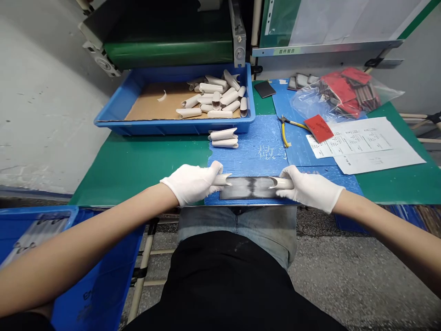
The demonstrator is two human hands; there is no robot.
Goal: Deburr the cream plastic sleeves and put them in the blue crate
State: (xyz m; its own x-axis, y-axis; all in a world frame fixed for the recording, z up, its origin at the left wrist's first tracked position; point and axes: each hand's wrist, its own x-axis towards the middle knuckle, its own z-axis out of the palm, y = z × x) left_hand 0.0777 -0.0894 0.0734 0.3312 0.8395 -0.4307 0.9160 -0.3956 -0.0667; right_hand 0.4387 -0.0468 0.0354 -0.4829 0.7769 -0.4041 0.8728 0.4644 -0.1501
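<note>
My left hand (196, 183), in a white glove, grips a short off-white plastic tube piece (222, 179) with a notched end. In my gloved right hand (306, 186) is a similar off-white tube piece (282, 183). The two pieces point toward each other over opposite ends of a long grey abrasive strip (251, 187), darker at its middle. Whether the pieces touch the strip, I cannot tell. Beyond my left hand, a few more tube pieces (223, 137) lie on the blue board (248, 158).
A blue bin (172, 126) lined with cardboard holds many tube pieces below a green conveyor (168, 54). To the right are yellow-handled cutters (284, 133), a red pad (319, 128), printed sheets (375, 142) and a clear bag (344, 94) of red pads. The green table's front edge is near my waist.
</note>
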